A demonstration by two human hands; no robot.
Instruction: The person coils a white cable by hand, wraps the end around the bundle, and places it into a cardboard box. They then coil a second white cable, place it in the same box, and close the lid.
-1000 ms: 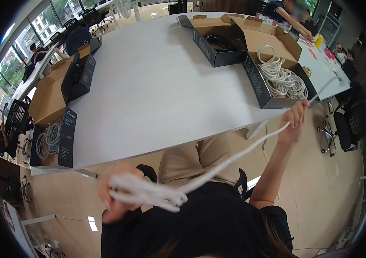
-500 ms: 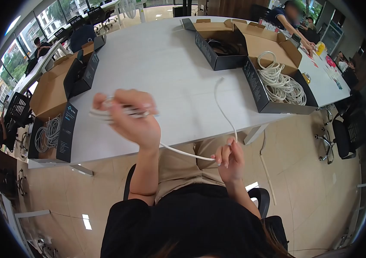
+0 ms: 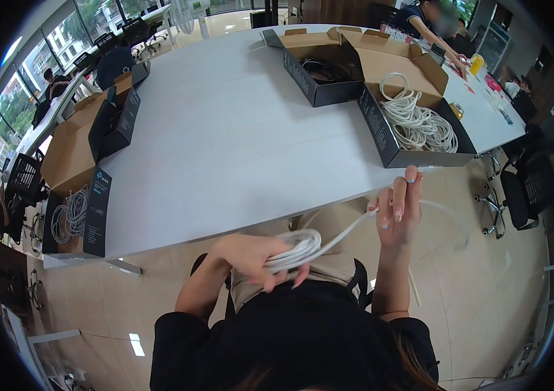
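A coiled white cable (image 3: 303, 249) is held in my left hand (image 3: 254, 259) above my lap, its loops side by side between thumb and fingers. From the coil a single strand runs up to the right, where my right hand (image 3: 397, 205) pinches it. Beyond my right hand the loose end curves out over the floor, smeared by motion. My right hand is near the table's front edge, below the open black box (image 3: 394, 158) filled with bundled white cables (image 3: 420, 124).
The white table (image 3: 225, 130) carries another open box with dark cables (image 3: 326, 70) at the back. Open boxes stand along the left edge, one with white cable (image 3: 72, 215). A co-worker (image 3: 430, 29) leans over the far right table. A black chair (image 3: 518, 199) stands right.
My left hand has come down and toward my lap with the coil. My right hand has risen and shifted right, and the free cable end has swung from over the table to the right.
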